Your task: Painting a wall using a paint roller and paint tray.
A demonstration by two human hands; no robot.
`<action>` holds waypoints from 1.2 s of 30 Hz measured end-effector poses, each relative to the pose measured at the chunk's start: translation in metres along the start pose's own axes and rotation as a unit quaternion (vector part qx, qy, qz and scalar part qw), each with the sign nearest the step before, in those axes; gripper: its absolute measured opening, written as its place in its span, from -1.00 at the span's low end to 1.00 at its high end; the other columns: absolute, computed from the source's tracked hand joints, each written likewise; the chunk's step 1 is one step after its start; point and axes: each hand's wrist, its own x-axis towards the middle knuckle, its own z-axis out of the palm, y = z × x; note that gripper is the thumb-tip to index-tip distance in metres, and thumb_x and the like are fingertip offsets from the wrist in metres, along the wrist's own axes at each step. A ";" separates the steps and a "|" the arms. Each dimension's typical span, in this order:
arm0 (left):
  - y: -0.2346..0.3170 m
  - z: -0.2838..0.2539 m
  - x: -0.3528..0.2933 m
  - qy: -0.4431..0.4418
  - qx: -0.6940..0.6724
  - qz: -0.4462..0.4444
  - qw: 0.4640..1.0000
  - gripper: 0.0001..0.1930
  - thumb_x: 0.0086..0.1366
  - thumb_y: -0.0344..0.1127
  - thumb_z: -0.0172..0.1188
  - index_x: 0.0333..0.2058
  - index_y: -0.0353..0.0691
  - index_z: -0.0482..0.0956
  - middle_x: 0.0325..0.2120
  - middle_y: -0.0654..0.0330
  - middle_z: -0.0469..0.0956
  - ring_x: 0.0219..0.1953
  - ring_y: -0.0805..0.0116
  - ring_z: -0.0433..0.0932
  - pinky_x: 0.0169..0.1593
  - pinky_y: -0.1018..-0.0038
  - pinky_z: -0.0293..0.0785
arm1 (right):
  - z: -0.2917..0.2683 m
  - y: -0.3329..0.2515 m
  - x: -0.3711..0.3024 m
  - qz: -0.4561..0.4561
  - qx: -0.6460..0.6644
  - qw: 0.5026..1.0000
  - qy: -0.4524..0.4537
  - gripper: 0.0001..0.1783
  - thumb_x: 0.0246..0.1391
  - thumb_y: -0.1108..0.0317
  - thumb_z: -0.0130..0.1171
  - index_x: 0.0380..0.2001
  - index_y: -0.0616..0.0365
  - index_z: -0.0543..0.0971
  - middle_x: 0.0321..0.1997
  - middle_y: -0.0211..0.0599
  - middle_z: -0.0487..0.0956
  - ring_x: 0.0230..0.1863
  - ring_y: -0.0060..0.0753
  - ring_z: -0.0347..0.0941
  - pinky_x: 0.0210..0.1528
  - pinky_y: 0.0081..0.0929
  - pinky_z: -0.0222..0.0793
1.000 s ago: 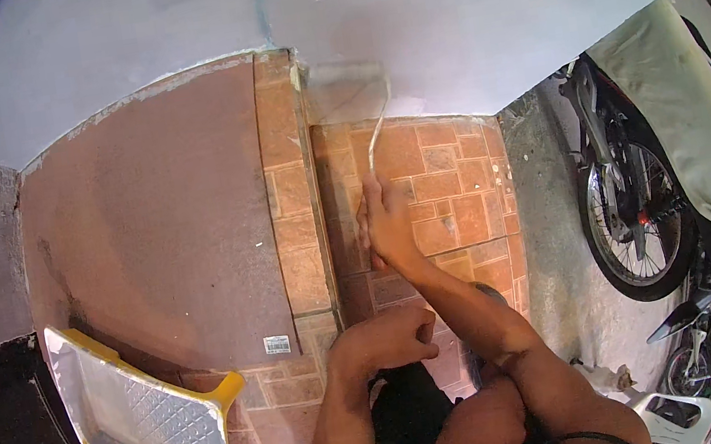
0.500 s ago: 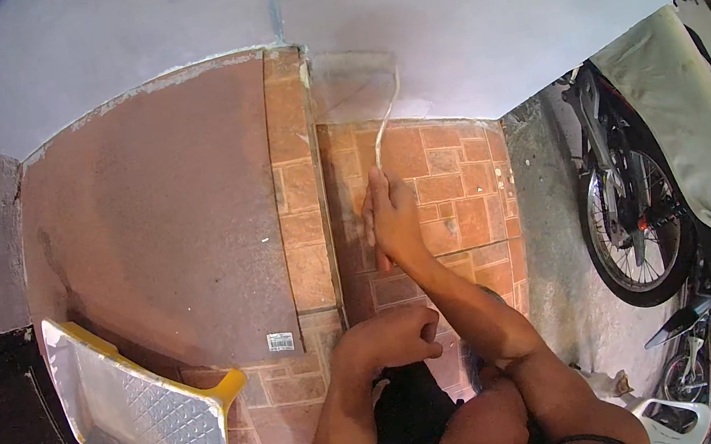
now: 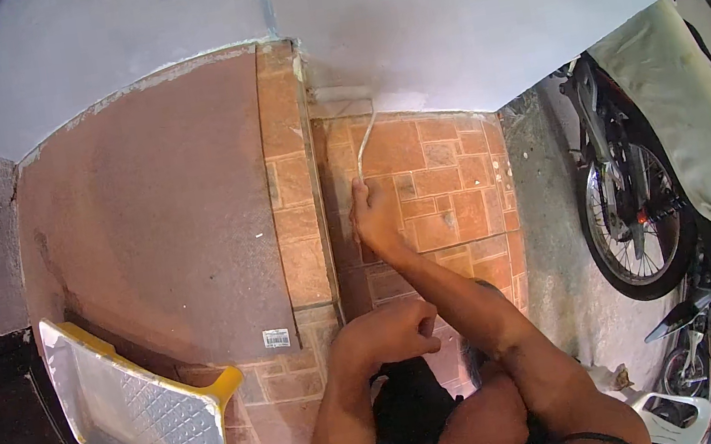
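My right hand [image 3: 376, 221] is closed around the handle of a paint roller [image 3: 343, 93]. The roller's bent wire frame runs forward from my fist, and its pale sleeve lies against the foot of the light grey wall [image 3: 471, 12], just above the tiled floor. My left hand [image 3: 390, 331] is curled into a loose fist close to my body, with nothing visible in it. A paint tray [image 3: 159, 417], grey inside with a ribbed slope and yellow on its outside, stands at the lower left, away from both hands.
A brown board [image 3: 161, 214] bearing a small label covers the floor at left, against the wall. Orange brick-pattern tiles [image 3: 432, 183] lie under my right arm. At right stand a partly covered motorcycle [image 3: 635, 217] and, lower down, a white plastic chair [image 3: 678, 413].
The roller has come down the wall to near the floor and slightly left. My right hand has shifted left with it. My left hand stays almost where it was.
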 end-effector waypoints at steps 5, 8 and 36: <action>-0.008 0.005 0.001 0.013 -0.008 0.017 1.000 -0.75 0.08 -0.25 0.28 -0.40 -0.32 0.51 -0.46 0.03 0.54 -0.37 0.17 0.53 -0.26 0.30 0.45 | -0.001 -0.006 -0.001 0.114 0.103 0.986 -0.063 -0.50 0.39 0.03 -0.20 -0.47 0.24 0.36 -0.81 -0.33 0.31 -0.90 -0.40 0.26 -0.86 -0.40 0.11; -0.012 0.006 -0.001 0.013 -0.009 0.016 1.000 -0.76 0.08 -0.25 0.27 -0.41 -0.32 0.51 -0.45 0.02 0.54 -0.37 0.16 0.53 -0.26 0.29 0.45 | -0.003 -0.027 -0.002 0.221 0.135 0.961 -0.096 -0.50 0.39 0.03 -0.20 -0.46 0.26 0.35 -0.81 -0.32 0.31 -0.91 -0.40 0.26 -0.87 -0.40 0.14; -0.001 0.000 0.001 -0.005 -0.020 0.008 1.000 -0.76 0.05 -0.29 0.29 -0.41 -0.35 0.50 -0.49 0.03 0.53 -0.39 0.15 0.54 -0.26 0.29 0.47 | -0.009 -0.006 0.010 0.206 0.047 0.974 -0.077 -0.46 0.34 -0.03 -0.12 -0.44 0.31 0.43 -0.76 -0.26 0.37 -0.85 -0.34 0.33 -0.78 -0.35 0.24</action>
